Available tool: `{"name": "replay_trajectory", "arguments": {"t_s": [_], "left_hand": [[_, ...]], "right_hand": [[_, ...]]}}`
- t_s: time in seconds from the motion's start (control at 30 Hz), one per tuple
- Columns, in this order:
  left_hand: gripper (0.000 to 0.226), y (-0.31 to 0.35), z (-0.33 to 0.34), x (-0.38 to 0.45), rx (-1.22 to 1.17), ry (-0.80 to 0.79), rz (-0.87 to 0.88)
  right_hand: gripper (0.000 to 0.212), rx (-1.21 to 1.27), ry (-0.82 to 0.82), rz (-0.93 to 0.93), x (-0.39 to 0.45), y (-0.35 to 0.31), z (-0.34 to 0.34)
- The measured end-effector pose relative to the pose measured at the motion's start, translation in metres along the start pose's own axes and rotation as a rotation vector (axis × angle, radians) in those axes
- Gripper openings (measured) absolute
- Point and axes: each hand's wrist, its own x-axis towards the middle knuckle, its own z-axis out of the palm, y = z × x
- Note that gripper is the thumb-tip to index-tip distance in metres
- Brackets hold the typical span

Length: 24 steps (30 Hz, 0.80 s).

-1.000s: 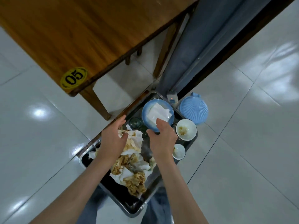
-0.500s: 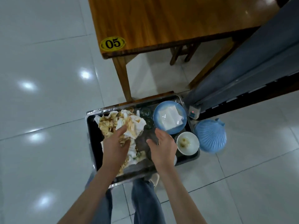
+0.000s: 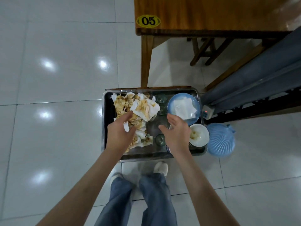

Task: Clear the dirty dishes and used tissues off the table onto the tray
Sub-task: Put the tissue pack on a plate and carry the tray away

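With the load seemingly on the tray (image 3: 105,128), the left hand (image 3: 119,136) and right hand (image 3: 176,136) are being held apart, fingers relaxed and empty, so gripping its rims is probably being called for.

Both hands, left (image 3: 119,134) and right (image 3: 176,134), hover with relaxed fingers over the tray (image 3: 104,121); stained tissues (image 3: 138,110) fill its left half.
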Motion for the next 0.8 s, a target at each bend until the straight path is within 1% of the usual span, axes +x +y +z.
{"name": "replay_trajectory", "arguments": {"t_s": [0.07, 0.2, 0.33, 0.43, 0.57, 0.8], "left_hand": [[0.053, -0.004, -0.001, -0.004, 0.003, 0.019, -0.020], [0.055, -0.012, 0.003, -0.003, 0.017, 0.052, -0.127], [0.057, -0.017, 0.010, 0.005, 0.019, 0.071, -0.213], [0.057, -0.027, 0.014, 0.015, 0.048, 0.104, -0.282], [0.059, -0.045, 0.017, 0.028, 0.067, 0.140, -0.367], [0.056, -0.080, 0.024, 0.058, 0.125, 0.215, -0.430]], "right_hand": [[0.052, -0.016, -0.017, -0.014, 0.002, 0.006, -0.004], [0.062, -0.092, -0.083, -0.036, 0.018, 0.012, -0.021], [0.066, -0.149, -0.122, -0.074, 0.055, 0.021, -0.051], [0.069, -0.221, -0.097, -0.105, 0.095, 0.030, -0.077], [0.068, -0.231, -0.068, -0.066, 0.138, 0.051, -0.088], [0.062, -0.223, -0.017, 0.063, 0.182, 0.086, -0.065]]}}
